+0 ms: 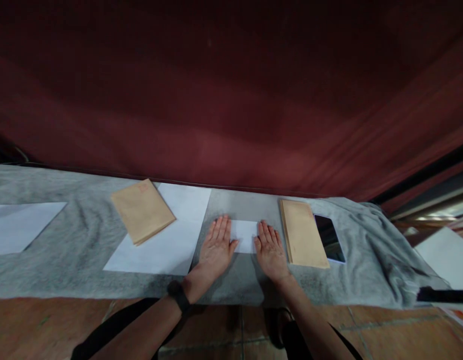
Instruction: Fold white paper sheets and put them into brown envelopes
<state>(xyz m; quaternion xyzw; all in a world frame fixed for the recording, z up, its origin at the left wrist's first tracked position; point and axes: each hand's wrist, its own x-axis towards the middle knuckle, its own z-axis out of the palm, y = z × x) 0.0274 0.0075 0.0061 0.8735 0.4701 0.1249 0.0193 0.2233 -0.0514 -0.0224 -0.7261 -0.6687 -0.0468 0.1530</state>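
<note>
A small white sheet of paper [244,236], perhaps folded, lies in front of me on a grey cloth [246,202]. My left hand [217,246] rests flat over its left edge, fingers stretched out. Over the right edge lies my right hand [271,248], also flat, with its fingers extended. Neither hand grips anything. Left of my hands is a larger white sheet [182,215], partly covered by a stack of brown envelopes [143,210]. To the right sits another stack of brown envelopes [304,234].
A dark-screened phone [330,237] lies beside the right stack, partly under it. Another white sheet [23,225] is at the far left. Behind the cloth rises a dark red wall-like surface [216,125]. Brown floor tiles [204,330] show below the front edge.
</note>
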